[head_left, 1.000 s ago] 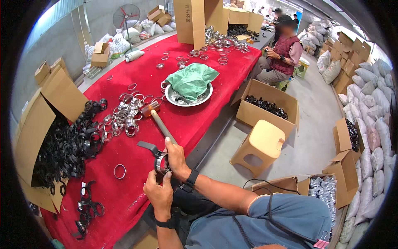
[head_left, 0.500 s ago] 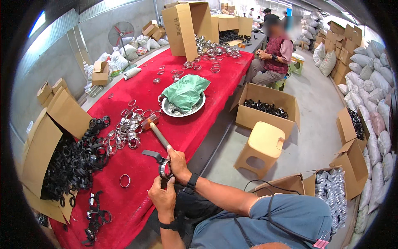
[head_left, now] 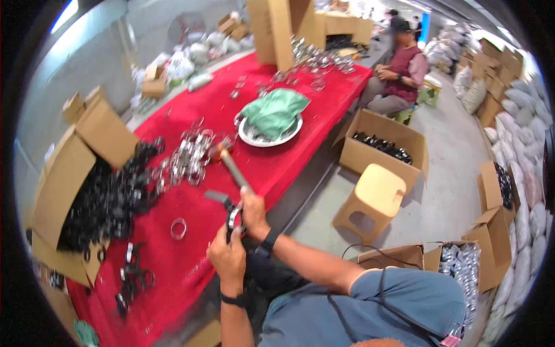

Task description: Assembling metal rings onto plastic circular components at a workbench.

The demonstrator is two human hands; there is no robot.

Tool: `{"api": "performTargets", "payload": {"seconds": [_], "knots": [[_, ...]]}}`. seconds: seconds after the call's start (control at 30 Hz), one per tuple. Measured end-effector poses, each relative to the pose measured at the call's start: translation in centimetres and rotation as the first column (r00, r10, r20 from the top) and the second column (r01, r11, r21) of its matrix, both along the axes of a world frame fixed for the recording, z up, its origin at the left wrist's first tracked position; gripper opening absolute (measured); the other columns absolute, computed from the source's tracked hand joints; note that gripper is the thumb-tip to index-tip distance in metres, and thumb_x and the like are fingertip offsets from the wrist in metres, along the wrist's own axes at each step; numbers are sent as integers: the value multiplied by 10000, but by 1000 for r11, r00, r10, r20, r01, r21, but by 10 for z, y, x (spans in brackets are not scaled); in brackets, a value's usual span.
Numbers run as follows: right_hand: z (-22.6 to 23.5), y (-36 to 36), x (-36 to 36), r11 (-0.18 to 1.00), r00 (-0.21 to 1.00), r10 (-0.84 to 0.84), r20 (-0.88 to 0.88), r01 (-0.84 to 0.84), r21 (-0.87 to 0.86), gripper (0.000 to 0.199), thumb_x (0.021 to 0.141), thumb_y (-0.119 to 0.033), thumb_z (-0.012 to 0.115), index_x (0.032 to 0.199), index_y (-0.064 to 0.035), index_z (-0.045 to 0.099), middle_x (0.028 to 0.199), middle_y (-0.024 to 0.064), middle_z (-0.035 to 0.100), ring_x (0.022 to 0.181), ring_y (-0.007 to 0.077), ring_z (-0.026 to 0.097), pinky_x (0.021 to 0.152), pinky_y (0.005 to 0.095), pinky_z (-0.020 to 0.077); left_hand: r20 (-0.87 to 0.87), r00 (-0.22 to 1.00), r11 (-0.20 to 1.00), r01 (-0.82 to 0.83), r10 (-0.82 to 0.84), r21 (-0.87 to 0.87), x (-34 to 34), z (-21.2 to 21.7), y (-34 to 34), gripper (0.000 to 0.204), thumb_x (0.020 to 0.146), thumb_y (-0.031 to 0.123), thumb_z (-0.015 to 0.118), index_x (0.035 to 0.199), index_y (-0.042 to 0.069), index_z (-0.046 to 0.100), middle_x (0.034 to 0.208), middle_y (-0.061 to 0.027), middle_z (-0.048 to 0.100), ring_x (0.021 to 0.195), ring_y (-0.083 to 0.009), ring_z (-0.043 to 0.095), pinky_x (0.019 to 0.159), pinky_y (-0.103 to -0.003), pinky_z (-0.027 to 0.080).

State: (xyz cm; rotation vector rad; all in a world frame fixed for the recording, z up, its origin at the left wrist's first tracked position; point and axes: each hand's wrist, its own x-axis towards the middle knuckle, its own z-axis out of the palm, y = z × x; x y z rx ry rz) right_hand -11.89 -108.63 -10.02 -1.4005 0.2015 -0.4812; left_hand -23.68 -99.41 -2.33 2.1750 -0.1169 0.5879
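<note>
My left hand (head_left: 227, 257) is closed on a black ring clamp (head_left: 232, 217), its thumb and fingers pinching the lower side. A shiny metal band shows in the ring, and a flat black tab juts from it to the left. Wrapped round the handle of a hammer (head_left: 233, 169) is my right hand (head_left: 254, 213), which also rests against the ring's right side. The hammer's head lies out over the red-covered table (head_left: 191, 254), near a heap of loose metal rings (head_left: 193, 156). One metal ring (head_left: 178, 228) lies alone left of my hands.
Black clamps (head_left: 110, 202) spill from a tipped carton (head_left: 63, 185) at left. A white basin (head_left: 272, 141) holds a green cloth (head_left: 277, 113). Right of the table stand a yellow stool (head_left: 376, 191) and a carton of black parts (head_left: 370, 124). A co-worker (head_left: 402, 69) sits at the far end.
The whole view has shifted and blurred, so the table and its contents appear further right and up. My hands keep the same hold on the ring clamp and hammer.
</note>
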Motion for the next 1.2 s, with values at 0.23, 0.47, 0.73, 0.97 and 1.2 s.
{"api": "performTargets", "payload": {"seconds": [0.23,0.47,0.73,0.97,1.2], "knots": [[48,-11,-8,882,914,404,-41,-377,282,641,1158,-549,402,731,-121,615,611,0,570,575,139,575,570,346,464,-131,981,848,55,-145,-526,15,-12,19,346,985,9,743,1316,-68,673,1127,-88,769,1019,-126,714,907,-289,578],[22,17,-1,695,763,646,-5,-586,417,672,1139,-616,391,934,-50,687,837,68,665,773,189,634,737,366,549,-208,968,702,-51,-141,-710,10,-19,90,388,983,-34,736,1352,-82,628,1211,-131,752,1076,-150,717,935,-297,601],[-27,17,13,801,789,598,-141,-578,160,558,1139,-532,505,896,-62,682,785,30,635,694,147,599,677,322,528,-101,966,902,-259,239,-346,-11,-17,201,357,933,-73,743,1284,-22,701,1162,-62,745,1055,-114,708,885,-282,597],[-40,14,20,835,826,531,-189,-548,-53,520,1149,-479,519,839,-72,613,739,-15,543,664,91,513,621,276,435,364,688,518,-718,628,465,-51,37,369,320,852,77,828,1163,67,758,1063,-170,762,971,-354,752,852,-426,593],[-43,21,20,830,853,481,-204,-518,-206,558,1160,-467,490,836,-31,619,711,19,563,643,120,543,570,300,464,170,496,201,-609,852,767,-62,16,513,307,874,197,820,1156,97,753,1091,-170,728,1013,-399,718,854,-512,573]]}}
